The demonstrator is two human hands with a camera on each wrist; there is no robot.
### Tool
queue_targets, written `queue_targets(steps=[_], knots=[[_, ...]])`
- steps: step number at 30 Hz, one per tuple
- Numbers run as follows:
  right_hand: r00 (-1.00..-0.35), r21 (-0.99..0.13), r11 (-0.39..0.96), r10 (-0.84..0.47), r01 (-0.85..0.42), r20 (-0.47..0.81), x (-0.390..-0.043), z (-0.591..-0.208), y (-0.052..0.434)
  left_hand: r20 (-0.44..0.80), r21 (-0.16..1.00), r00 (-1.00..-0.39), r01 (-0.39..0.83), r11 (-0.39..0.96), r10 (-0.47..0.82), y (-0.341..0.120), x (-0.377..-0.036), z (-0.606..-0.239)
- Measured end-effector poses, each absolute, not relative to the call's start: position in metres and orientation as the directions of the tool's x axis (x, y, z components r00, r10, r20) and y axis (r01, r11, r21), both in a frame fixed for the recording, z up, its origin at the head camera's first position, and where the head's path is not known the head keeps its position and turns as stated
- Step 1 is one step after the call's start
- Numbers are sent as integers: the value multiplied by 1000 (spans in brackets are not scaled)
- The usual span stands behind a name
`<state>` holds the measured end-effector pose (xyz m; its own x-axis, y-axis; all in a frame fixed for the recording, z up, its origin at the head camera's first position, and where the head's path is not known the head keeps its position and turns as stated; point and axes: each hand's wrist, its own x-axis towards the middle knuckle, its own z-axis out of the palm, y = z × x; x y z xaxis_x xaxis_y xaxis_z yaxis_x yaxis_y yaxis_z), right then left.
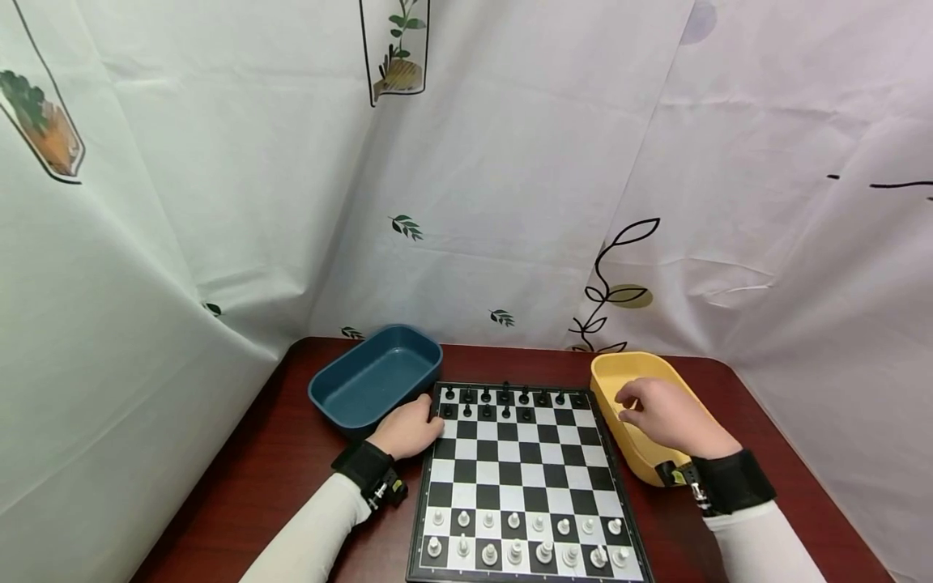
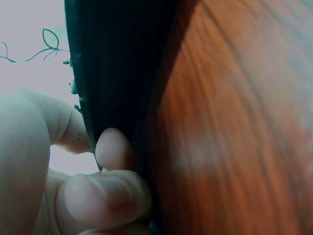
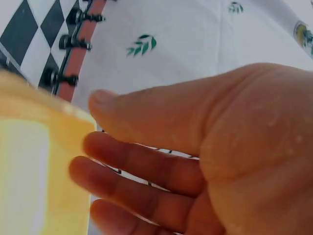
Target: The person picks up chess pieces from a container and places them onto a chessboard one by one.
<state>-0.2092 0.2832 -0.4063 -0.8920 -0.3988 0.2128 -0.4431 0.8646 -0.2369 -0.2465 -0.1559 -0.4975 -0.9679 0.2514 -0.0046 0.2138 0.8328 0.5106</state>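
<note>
The left hand (image 1: 411,429) is gripping the far-left edge of the chessboard (image 1: 521,478), its fingers (image 2: 105,193) curling against the rim. The board is lying on the desk (image 1: 270,461) between a blue tray (image 1: 375,376) and a yellow tray (image 1: 634,405). The right hand (image 1: 666,417) is hovering over the yellow tray, its grip loosely open and holding nothing. Black pieces (image 1: 503,401) are standing at the board's far end, white pieces (image 1: 525,538) at the near end.

— How many trays stand on the dark red wooden desk (image 1: 277,478)?
— Two: one deep blue plastic tray (image 1: 375,379) and one yellow plastic tray (image 1: 636,409).
— And boards?
— One black-and-white chequered chessboard (image 1: 521,478).
— White chess pieces (image 1: 525,538)?
— Sixteen, in two rows. The small black chess pieces (image 1: 503,401) are too tiny to count surely.
</note>
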Motion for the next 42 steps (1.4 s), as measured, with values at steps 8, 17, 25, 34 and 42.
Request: queue_targets(steps=[8,17,25,34,42], knots=[[-921,-243,889,-369,-388,124,-205,-408,296,-6,514,-968,212,831,251,-155,-249,-501],[-919,-213,896,-393,-389,25,-202,-414,293,-7,518,-966,218,827,259,-155,-250,-503],[-936,-237,925,-330,-296,-121,-207,-424,294,-6,516,-966,217,828,257,-155,-249,-501],[-947,-233,944,-275,-233,-164,-213,-438,296,-9,520,-967,212,827,254,-156,-249,-500],[-959,-225,951,-248,-214,-134,-219,-448,302,-12,517,-968,210,830,252,-157,-249,-501]])
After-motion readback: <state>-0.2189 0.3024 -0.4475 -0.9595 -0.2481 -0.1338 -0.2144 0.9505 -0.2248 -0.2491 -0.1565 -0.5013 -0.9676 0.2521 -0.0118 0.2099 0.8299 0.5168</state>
